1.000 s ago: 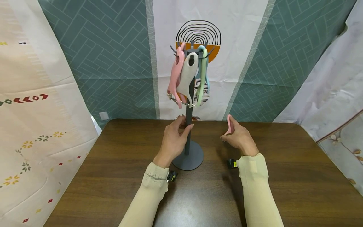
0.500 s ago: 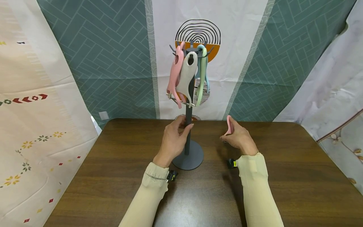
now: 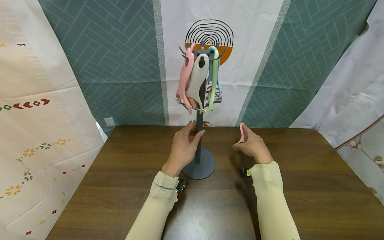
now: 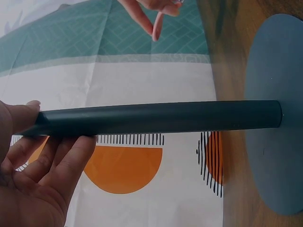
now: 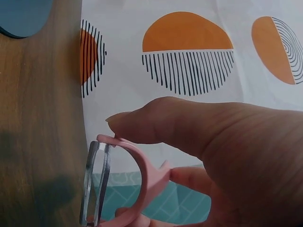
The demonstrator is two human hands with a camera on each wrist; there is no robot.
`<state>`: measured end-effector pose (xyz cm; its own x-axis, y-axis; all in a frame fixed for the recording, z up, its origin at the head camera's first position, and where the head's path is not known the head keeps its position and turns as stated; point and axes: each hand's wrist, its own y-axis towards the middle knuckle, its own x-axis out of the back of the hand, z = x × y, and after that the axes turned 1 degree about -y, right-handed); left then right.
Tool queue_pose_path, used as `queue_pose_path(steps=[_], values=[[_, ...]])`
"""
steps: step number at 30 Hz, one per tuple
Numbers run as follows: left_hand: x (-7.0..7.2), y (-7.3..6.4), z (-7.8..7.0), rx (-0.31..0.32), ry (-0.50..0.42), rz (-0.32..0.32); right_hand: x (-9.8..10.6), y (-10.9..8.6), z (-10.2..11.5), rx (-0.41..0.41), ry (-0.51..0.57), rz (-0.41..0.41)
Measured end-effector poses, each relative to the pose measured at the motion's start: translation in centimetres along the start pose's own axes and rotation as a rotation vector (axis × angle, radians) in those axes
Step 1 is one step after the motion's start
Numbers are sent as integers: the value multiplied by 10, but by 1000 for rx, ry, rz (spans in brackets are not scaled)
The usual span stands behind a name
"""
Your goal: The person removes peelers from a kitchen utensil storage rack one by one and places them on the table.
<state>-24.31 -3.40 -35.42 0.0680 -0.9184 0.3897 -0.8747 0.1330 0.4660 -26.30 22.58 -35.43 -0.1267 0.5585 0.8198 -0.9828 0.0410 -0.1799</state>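
Observation:
My left hand point(image 3: 183, 146) grips the dark grey pole point(image 3: 199, 151) of an upright stand, thumb on one side and fingers on the other. In the left wrist view the pole point(image 4: 165, 117) runs down to a round flat base point(image 4: 274, 156). From the hooks at its top hang a pink peeler point(image 3: 184, 78), a white peeler point(image 3: 197, 78), a light green utensil point(image 3: 214, 78) and a light blue one point(image 3: 220, 85). To the right, above the table, my right hand point(image 3: 255, 145) pinches a pink Y-shaped peeler point(image 5: 147, 182) with a metal blade point(image 5: 90, 182).
The stand's base rests on a brown wooden table point(image 3: 120, 200). Right behind the table's back edge hangs a patterned cloth point(image 3: 120, 66). More cloth drapes at the left side point(image 3: 45, 133) and the right side. Several bare hooks point(image 3: 222, 55) stick out at the stand's top.

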Motion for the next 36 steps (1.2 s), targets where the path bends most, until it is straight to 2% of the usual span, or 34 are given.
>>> queue_pose_path(steps=[8,22,36], values=[[0,0,-1,1,5,0,0,1,-1,0,-18,4],[0,0,0,11,13,5,-4,1,-3,14,-45,-33],[0,0,-1,19,4,10,-7,3,-4,-5,-64,-34]])
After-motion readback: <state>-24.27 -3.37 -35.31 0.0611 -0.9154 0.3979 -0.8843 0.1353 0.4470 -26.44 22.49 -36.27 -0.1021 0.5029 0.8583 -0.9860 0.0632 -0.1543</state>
